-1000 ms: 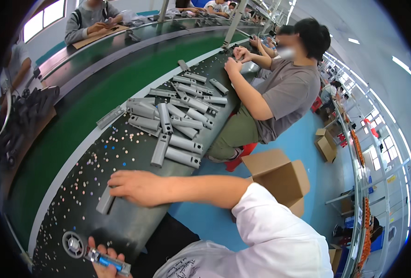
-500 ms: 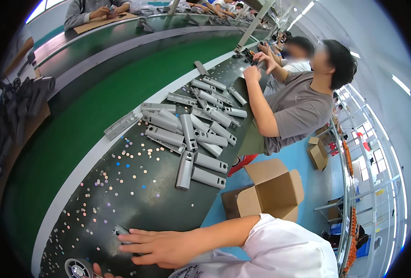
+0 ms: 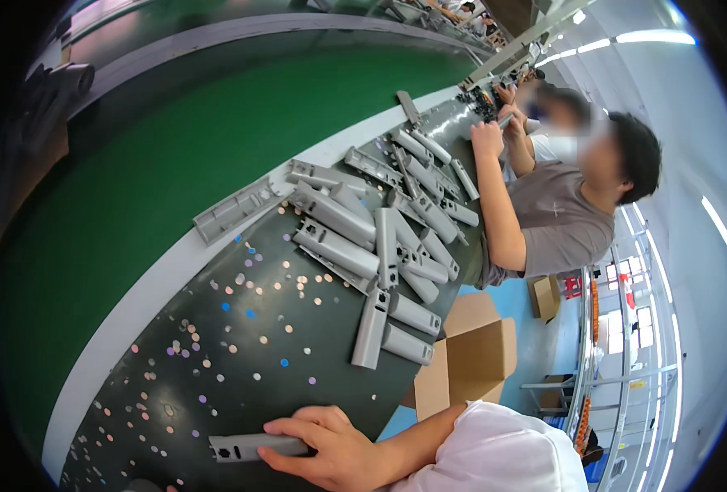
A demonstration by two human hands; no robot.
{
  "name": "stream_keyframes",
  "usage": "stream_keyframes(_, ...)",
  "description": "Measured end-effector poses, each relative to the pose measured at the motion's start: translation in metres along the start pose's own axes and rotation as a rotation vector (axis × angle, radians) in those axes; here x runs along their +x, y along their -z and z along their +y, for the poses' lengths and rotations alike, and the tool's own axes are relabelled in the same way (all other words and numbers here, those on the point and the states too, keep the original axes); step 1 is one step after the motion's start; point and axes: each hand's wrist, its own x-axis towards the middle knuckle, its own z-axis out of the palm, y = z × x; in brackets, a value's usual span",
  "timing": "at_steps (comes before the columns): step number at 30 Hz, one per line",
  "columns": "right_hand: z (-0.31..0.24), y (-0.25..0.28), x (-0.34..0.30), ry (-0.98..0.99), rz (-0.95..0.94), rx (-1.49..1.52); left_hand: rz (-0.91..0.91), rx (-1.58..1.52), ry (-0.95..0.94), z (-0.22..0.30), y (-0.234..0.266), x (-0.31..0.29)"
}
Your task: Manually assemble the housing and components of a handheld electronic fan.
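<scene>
My right hand (image 3: 331, 449) is closed around a long grey plastic housing (image 3: 244, 448) low over the near end of the dark table. Its thumb and fingers grip the sides, and the housing's notched end with small black cutouts points left. Of my left hand (image 3: 171, 489) only a sliver shows at the lower edge, so its fingers are hidden. Beside it, the top of a dark rounded part (image 3: 142, 485) just enters the picture. Farther along the table lies a loose pile of similar grey housings (image 3: 331, 250), with one open half-shell (image 3: 240, 209) on the pale table rim.
Small round coloured dots (image 3: 208, 361) are scattered over the dark tabletop. Beyond the pale rim (image 3: 125, 348) runs a green conveyor belt (image 3: 175, 156). An open cardboard box (image 3: 470, 361) stands on the floor at right. A co-worker (image 3: 560, 221) works farther along the table.
My right hand has moved slightly right and now grips the grey housing in plain view. My left hand and the round part have dropped mostly below the lower edge. The view has shifted.
</scene>
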Motion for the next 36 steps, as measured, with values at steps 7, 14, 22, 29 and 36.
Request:
stream_keyframes(7, 0.020, 0.013, -0.007, 0.069, 0.328, 0.284, -0.091, 0.002, -0.200, -0.023, -0.053, -0.006)
stream_keyframes(14, -0.023, 0.000, -0.058, 0.475, 0.170, 0.511, -0.400, 0.140, -0.208, -0.062, -0.032, -0.021)
stream_keyframes(22, -0.078, -0.010, -0.079, 0.426, 0.267, 0.241, -0.399, 0.159, -0.298, -0.065, -0.011, -0.054)
stream_keyframes(29, -0.093, -0.011, -0.083, 0.451, 0.283, 0.260, -0.412, 0.104, -0.345, -0.067, -0.001, -0.070)
stream_keyframes(36, -0.101, -0.010, -0.085, 0.482, 0.237, 0.205, -0.463, 0.088, -0.391, -0.070, 0.003, -0.077)
